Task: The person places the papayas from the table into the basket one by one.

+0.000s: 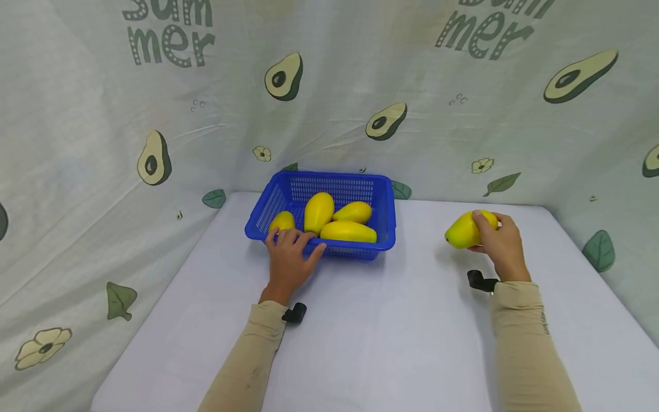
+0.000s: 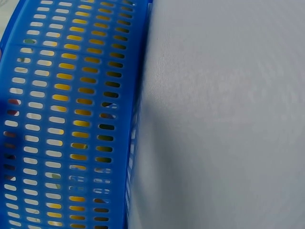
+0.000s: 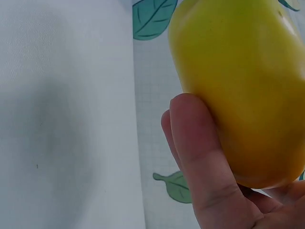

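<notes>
My right hand (image 1: 503,245) holds a yellow mango (image 1: 461,231) with a greenish tip above the right part of the table. In the right wrist view, the fingers (image 3: 198,138) wrap the lower part of the mango (image 3: 243,86). At the near-left rim of a blue plastic basket (image 1: 387,214), my left hand (image 1: 289,262) grips the edge, fingers over the rim and thumb on the near side. Inside the basket lie several yellow mangoes (image 1: 349,232). The left wrist view shows the slotted basket wall (image 2: 122,90) with yellow behind its slots; most of that hand is out of sight there.
A white-covered table (image 1: 391,337) holds the basket near its back edge. Behind and beside it hangs a pale cloth (image 1: 329,74) printed with avocados, leaves and flowers. A small black camera sits on each wrist.
</notes>
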The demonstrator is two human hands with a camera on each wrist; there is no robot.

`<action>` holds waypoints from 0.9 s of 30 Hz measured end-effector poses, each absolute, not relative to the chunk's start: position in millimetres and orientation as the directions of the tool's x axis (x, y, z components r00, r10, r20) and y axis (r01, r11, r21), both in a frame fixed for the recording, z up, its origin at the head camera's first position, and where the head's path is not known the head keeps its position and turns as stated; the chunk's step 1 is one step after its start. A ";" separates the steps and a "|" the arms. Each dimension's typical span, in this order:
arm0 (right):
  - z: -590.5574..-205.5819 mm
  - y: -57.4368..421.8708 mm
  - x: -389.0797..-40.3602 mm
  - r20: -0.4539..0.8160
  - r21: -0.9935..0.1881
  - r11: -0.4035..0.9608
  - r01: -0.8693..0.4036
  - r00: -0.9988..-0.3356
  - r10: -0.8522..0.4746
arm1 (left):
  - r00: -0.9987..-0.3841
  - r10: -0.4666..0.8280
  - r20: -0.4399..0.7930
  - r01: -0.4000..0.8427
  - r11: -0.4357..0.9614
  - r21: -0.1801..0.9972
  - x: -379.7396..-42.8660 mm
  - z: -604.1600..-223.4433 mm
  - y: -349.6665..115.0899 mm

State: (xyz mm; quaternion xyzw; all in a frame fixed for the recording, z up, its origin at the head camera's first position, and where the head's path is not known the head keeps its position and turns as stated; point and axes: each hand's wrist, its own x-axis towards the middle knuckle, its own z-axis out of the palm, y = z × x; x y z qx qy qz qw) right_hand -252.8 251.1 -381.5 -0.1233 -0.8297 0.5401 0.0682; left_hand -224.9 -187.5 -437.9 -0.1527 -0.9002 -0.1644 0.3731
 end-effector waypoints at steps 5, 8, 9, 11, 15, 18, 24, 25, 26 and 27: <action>-381.6 245.9 -255.8 -0.017 -0.916 0.381 0.125 -0.961 0.274 | -0.671 0.146 0.727 0.397 0.899 0.186 -224.7 -438.8 -189.9; -379.7 245.3 -256.2 -0.010 -0.915 0.386 0.116 -0.964 0.267 | -0.656 0.144 0.741 0.402 0.897 0.182 -225.6 -439.3 -189.8; -378.8 245.0 -256.0 -0.006 -0.915 0.388 0.111 -0.965 0.263 | -0.652 0.145 0.744 0.405 0.896 0.180 -225.8 -439.4 -189.5; -376.8 244.1 -255.8 0.002 -0.916 0.389 0.100 -0.967 0.253 | -0.649 0.149 0.746 0.409 0.895 0.177 -226.1 -439.5 -188.8; -373.5 241.4 -256.7 0.019 -0.927 0.369 0.069 -0.973 0.230 | -0.651 0.157 0.743 0.419 0.890 0.180 -225.6 -438.4 -186.1; -371.7 239.3 -258.3 0.027 -0.934 0.354 0.050 -0.977 0.210 | -0.654 0.157 0.740 0.422 0.888 0.184 -224.7 -437.2 -184.4; -363.9 233.0 -261.2 0.036 -0.947 0.321 0.017 -0.987 0.159 | -0.655 0.153 0.740 0.423 0.886 0.191 -222.4 -435.6 -184.0; -362.0 231.7 -261.9 0.036 -0.952 0.306 0.011 -0.989 0.145 | -0.656 0.151 0.739 0.422 0.886 0.193 -221.9 -435.3 -184.3; -359.8 230.5 -262.8 0.037 -0.957 0.291 0.003 -0.991 0.131 | -0.658 0.150 0.738 0.420 0.887 0.193 -221.6 -434.9 -184.5; -357.7 229.3 -263.7 0.038 -0.962 0.274 -0.004 -0.993 0.116 | -0.659 0.149 0.738 0.418 0.888 0.194 -221.2 -434.5 -184.7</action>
